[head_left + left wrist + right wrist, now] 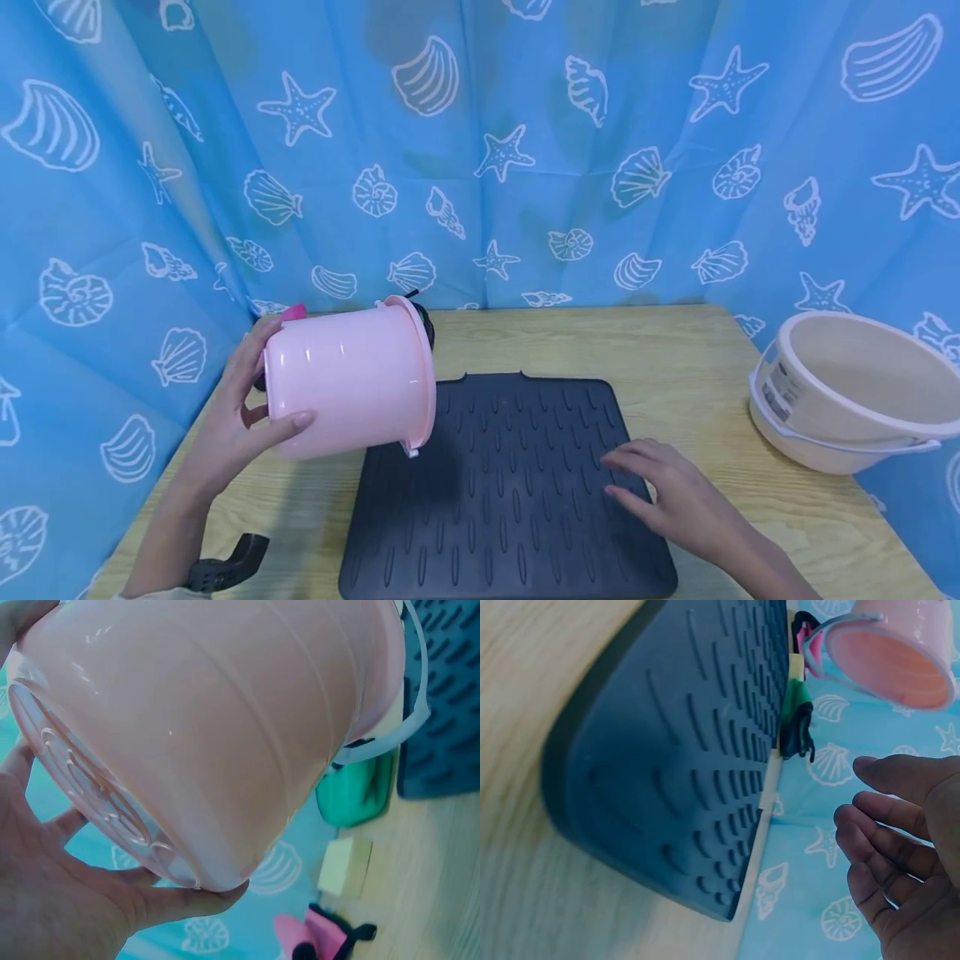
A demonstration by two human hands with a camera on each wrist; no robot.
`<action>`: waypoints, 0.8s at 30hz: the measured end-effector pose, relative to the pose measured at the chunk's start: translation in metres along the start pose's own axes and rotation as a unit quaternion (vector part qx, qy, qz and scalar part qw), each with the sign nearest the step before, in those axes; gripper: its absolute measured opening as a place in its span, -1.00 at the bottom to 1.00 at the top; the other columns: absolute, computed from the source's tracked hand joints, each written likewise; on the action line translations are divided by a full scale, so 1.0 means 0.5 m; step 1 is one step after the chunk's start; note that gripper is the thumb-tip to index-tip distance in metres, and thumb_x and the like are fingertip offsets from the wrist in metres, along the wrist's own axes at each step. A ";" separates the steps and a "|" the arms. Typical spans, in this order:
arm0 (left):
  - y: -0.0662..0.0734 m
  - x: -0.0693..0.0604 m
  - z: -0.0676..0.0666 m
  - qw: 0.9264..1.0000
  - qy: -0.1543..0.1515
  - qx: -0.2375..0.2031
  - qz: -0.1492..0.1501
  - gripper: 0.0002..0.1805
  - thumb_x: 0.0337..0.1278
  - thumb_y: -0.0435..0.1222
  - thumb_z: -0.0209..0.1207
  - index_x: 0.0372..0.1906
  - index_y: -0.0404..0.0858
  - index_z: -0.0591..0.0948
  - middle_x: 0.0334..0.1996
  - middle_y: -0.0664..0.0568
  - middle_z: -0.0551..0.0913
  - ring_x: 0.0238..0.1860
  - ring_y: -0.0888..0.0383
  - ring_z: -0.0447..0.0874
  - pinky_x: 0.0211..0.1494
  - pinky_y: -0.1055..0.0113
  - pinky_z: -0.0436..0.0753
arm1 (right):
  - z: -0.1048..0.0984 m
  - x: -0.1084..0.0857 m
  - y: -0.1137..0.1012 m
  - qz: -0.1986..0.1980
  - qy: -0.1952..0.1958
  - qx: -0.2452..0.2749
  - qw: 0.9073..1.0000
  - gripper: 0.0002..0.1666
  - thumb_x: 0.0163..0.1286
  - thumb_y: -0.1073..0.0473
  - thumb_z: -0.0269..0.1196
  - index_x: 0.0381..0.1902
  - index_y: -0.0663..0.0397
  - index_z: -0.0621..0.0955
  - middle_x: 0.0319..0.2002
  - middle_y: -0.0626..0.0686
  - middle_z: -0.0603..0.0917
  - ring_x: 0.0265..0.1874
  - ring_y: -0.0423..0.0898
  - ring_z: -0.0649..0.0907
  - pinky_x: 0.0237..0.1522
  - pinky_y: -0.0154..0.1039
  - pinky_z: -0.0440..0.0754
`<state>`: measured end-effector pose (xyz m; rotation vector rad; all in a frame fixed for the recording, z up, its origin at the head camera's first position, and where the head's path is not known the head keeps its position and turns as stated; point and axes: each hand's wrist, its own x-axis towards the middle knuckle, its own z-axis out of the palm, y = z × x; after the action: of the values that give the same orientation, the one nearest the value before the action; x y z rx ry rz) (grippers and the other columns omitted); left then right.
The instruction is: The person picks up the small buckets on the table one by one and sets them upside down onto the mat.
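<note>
A pink bucket (348, 379) lies tipped on its side in the air, its mouth turned to the right. My left hand (240, 400) grips it around the base, and in the left wrist view the fingers (191, 906) spread over the bottom rim. The bucket's thin handle (394, 742) hangs loose by the mouth. Over the right edge of a dark ridged mat (495, 492) hovers my right hand (667, 492), holding nothing; its fingers are loosely bent in the right wrist view. The inside of the bucket (889, 664) shows pink there.
A cream bucket (847, 392) with a lowered handle stands at the table's right edge. Behind the pink bucket lie a green item (356, 787), a pale yellow block (345, 866) and a pink and black item (322, 934). A blue shell-patterned curtain (480, 167) surrounds the wooden table (675, 350).
</note>
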<state>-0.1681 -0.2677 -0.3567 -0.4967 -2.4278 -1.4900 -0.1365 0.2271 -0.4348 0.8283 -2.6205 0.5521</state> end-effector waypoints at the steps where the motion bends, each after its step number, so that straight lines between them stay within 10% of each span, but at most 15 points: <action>1: -0.001 -0.003 -0.006 1.000 0.004 0.008 -0.004 0.18 -0.05 -0.44 0.40 0.60 0.22 0.01 0.50 0.18 0.00 0.27 0.01 0.19 -0.10 0.33 0.66 | 0.001 -0.001 0.002 0.002 -0.006 -0.001 1.000 -0.64 0.11 0.17 0.54 -0.10 -0.10 0.74 -0.16 -0.21 0.66 -0.17 -0.23 0.65 -0.20 -0.23 0.68; 15: -0.007 -0.035 -0.066 0.996 0.016 0.085 -0.037 0.17 -0.06 -0.38 0.45 0.60 0.21 0.04 0.55 0.11 -0.06 0.34 -0.20 0.09 -0.12 0.46 0.57 | 0.030 -0.021 0.018 0.028 -0.123 0.012 0.992 -0.65 0.22 0.11 0.47 -0.03 0.00 0.73 -0.10 -0.15 0.65 -0.12 -0.16 0.64 -0.11 -0.14 0.68; 24: -0.012 -0.031 -0.088 0.992 -0.005 0.120 -0.022 0.17 -0.11 -0.32 0.49 0.60 0.16 0.07 0.57 -0.02 -0.09 0.32 -0.40 0.11 -0.09 -0.49 0.48 | 0.053 -0.040 0.033 0.039 -0.156 0.008 0.987 -0.65 0.20 0.10 0.48 -0.05 0.05 0.73 -0.12 -0.12 0.64 -0.15 -0.14 0.63 -0.14 -0.11 0.67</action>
<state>-0.1549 -0.3121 -0.3481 -0.4026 -2.5950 -1.1894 -0.1361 0.2370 -0.4705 0.8824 -2.9468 0.4980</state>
